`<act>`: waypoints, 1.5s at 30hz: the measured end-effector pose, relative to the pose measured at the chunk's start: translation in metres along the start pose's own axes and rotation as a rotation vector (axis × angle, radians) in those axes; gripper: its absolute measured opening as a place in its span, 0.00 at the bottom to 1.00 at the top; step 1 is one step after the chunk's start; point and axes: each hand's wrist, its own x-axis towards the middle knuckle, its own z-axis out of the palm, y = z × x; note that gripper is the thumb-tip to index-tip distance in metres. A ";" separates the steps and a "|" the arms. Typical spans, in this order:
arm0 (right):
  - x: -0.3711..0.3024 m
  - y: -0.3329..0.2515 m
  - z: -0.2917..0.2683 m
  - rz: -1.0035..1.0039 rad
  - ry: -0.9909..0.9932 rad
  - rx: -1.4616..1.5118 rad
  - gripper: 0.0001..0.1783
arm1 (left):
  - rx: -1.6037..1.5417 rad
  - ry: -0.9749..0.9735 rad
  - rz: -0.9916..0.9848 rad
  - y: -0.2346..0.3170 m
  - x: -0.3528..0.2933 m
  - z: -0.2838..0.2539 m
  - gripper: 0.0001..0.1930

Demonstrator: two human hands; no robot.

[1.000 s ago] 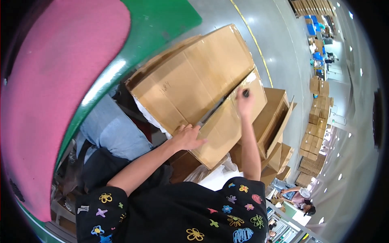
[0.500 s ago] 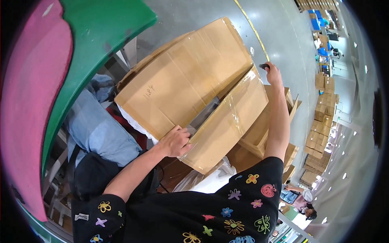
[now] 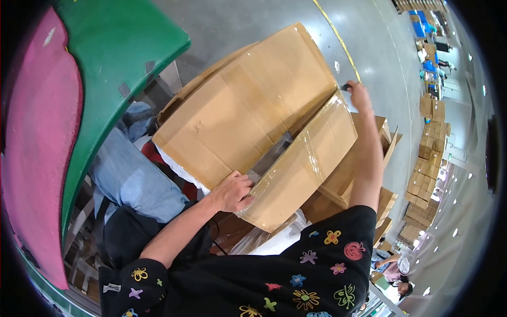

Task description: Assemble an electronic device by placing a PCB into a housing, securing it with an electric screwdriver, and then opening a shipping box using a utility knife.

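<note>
A large brown cardboard box [image 3: 237, 105] lies before me, tilted, with clear tape along its edges. Between its two top panels runs a long gap, and grey plastic [image 3: 272, 156] shows inside. My left hand [image 3: 234, 192] grips the panel edge at the near end of this gap, fingers curled into it. At the gap's far end, just off the box corner, my right hand [image 3: 360, 98] is closed around a small black tool [image 3: 346, 86]. The tool looks like a cutter handle; no blade can be made out.
Opened cardboard boxes [image 3: 338, 182] stand right of the box. White plastic wrapping [image 3: 280, 232] lies near me. On the left rises a green and pink panel [image 3: 116, 47]. Stacked cartons [image 3: 428, 153] line the far right, where another person [image 3: 393, 267] is at work.
My right hand has shifted slightly right and down, still at the box's far corner with the black tool. The left hand keeps its grip. The whole view has shifted slightly.
</note>
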 end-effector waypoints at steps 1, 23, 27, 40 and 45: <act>-0.007 -0.033 0.017 0.046 0.175 -0.020 0.13 | 0.003 0.007 -0.026 0.000 -0.005 -0.001 0.15; 0.027 -0.033 -0.005 0.193 -0.041 -0.210 0.17 | -0.026 0.052 0.125 -0.008 -0.005 0.008 0.24; 0.026 -0.012 -0.013 0.100 -0.236 -0.272 0.17 | -0.033 0.039 0.080 -0.002 -0.001 -0.008 0.24; 0.037 -0.017 -0.014 0.076 -0.374 -0.146 0.21 | -0.007 0.017 0.055 -0.003 -0.007 -0.002 0.22; 0.036 -0.032 0.001 0.026 -0.246 -0.153 0.18 | -0.015 0.030 0.035 -0.006 -0.006 -0.007 0.22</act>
